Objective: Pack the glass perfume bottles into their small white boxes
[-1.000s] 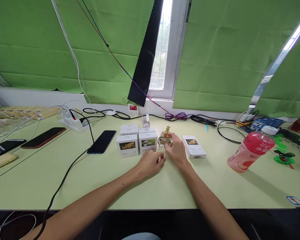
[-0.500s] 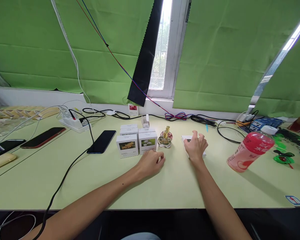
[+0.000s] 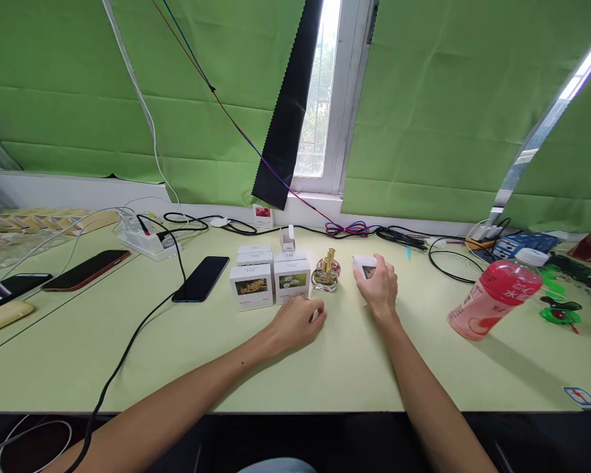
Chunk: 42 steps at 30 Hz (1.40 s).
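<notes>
The right hand (image 3: 380, 286) grips the box (image 3: 366, 264), located right of the bottles (image 3: 324, 280) and nearer the far edge of the surface (image 3: 325, 374). The left hand (image 3: 295, 320), loosely curled, thumb apart from index finger, rests before the cartons (image 3: 252, 294).

Right hand (image 3: 377, 282) grips white box (image 3: 364, 266); left hand (image 3: 295, 320) rests.

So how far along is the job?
Looks done: the white boxes stand grouped.
In hand: the right hand grips a separate white box.
Possibly remaining: the glass bottles stand unboxed beside the group. The left hand rests on the table, visibly holding nothing.
</notes>
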Each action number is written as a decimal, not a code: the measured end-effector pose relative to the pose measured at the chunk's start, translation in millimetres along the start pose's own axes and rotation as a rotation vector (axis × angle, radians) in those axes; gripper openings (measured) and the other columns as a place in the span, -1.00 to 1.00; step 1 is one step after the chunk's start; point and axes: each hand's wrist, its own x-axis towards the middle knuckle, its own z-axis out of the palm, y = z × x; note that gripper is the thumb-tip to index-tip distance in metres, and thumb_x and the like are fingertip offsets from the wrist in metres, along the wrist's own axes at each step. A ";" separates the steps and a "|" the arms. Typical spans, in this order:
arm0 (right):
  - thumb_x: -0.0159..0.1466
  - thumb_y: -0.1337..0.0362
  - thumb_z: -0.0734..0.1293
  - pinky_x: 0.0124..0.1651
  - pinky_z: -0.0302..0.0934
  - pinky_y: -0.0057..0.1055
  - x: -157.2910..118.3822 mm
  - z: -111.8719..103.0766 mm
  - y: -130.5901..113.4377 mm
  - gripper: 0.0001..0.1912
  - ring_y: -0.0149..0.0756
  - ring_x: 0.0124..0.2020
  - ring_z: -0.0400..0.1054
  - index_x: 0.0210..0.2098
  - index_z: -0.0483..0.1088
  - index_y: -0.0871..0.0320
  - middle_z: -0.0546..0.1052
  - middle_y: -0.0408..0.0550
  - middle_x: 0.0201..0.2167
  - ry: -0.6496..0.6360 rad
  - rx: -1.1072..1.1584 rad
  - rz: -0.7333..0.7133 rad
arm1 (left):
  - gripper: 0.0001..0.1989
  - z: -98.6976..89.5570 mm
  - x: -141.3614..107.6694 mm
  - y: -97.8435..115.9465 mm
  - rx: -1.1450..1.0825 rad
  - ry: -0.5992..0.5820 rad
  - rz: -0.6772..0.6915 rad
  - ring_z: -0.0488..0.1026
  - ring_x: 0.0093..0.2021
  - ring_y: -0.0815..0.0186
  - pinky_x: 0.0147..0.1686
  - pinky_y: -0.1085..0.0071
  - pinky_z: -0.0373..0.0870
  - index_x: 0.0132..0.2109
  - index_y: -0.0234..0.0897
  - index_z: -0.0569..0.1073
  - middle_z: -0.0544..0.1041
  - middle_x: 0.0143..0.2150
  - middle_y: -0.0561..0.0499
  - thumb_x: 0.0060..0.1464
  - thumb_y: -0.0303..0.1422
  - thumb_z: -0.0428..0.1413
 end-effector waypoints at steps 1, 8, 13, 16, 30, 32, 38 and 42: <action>0.21 0.11 0.38 0.06 0.23 -0.06 -0.2 -1.4 -3.3 -0.37 0.13 0.08 0.34 0.22 0.26 0.15 0.40 0.29 0.11 0.039 0.063 -0.021 | -0.75 0.3 0.0 -0.4 -0.001 -0.001 0.000 0.31 -0.57 0.35 -0.49 0.41 0.07 -0.33 -0.22 0.54 0.46 -0.57 0.06 0.24 -0.30 0.02; 0.24 0.01 0.34 0.08 0.27 -0.12 -11.9 -10.3 -26.6 -0.34 -0.03 0.10 0.29 0.25 0.16 0.12 0.33 0.20 0.11 0.186 0.389 -0.235 | -0.75 4.3 0.4 -0.5 -0.104 0.073 -0.012 0.40 -0.49 0.33 -0.42 0.41 0.20 -0.10 -0.21 0.52 0.53 -0.46 0.05 0.29 -0.20 0.02; 0.24 0.01 0.32 -0.05 0.32 -0.14 -23.3 -11.4 -36.7 -0.23 -0.02 0.09 0.26 0.34 0.00 0.09 0.24 0.22 0.15 0.189 0.462 -0.334 | -0.63 1.9 0.5 4.2 -0.183 0.189 0.015 0.36 -0.50 0.39 -0.37 0.39 0.29 0.08 -0.21 0.42 0.55 -0.26 0.03 0.29 -0.09 0.01; 0.24 0.02 0.32 -0.04 0.32 -0.13 -28.0 -9.9 -38.8 -0.20 -0.03 0.10 0.24 0.36 -0.05 0.10 0.23 0.22 0.16 0.191 0.505 -0.417 | -0.47 0.3 -0.6 6.5 -0.219 0.222 0.031 0.35 -0.51 0.43 -0.37 0.39 0.34 0.17 -0.18 0.33 0.54 -0.13 0.02 0.14 -0.05 0.15; 0.30 0.03 0.19 -0.19 0.37 -0.23 -35.2 -6.9 -36.5 -0.35 -0.28 -0.26 0.31 0.33 0.08 0.06 0.19 0.16 0.23 0.003 0.649 -0.548 | -0.28 -0.4 -3.8 10.2 -0.323 0.396 0.082 0.41 -0.43 0.45 -0.45 0.47 0.32 0.28 -0.10 0.00 0.47 0.01 -0.03 0.08 -0.22 0.19; 0.36 0.04 0.12 -0.20 0.36 -0.25 -34.0 -8.1 -36.1 -0.43 -0.28 -0.25 0.34 0.29 0.15 0.10 0.23 0.16 0.20 0.012 0.659 -0.530 | -0.30 0.5 -4.2 9.1 -0.318 0.403 0.098 0.43 -0.39 0.41 -0.43 0.47 0.33 0.28 -0.10 -0.01 0.48 -0.02 -0.03 0.10 -0.25 0.17; 0.46 0.11 -0.07 -0.12 0.32 -0.24 -32.4 -11.1 -37.8 -0.50 -0.19 -0.15 0.44 -0.04 0.42 0.15 0.48 0.09 -0.05 0.045 0.589 -0.413 | -0.36 -2.3 -5.2 8.8 -0.288 0.404 0.041 0.44 -0.38 0.34 -0.40 0.43 0.34 0.29 -0.16 0.04 0.51 -0.18 0.00 0.15 -0.24 0.13; 0.47 0.08 -0.07 -0.24 0.30 -0.31 -32.9 -9.6 -39.5 -0.48 -0.31 -0.45 0.39 -0.16 0.43 0.16 0.54 -0.01 -0.30 -0.012 0.668 -0.327 | -0.44 -4.7 -4.8 8.6 -0.307 0.389 0.048 0.45 -0.32 0.32 -0.37 0.43 0.37 0.26 -0.14 0.10 0.51 -0.16 0.00 0.17 -0.27 0.11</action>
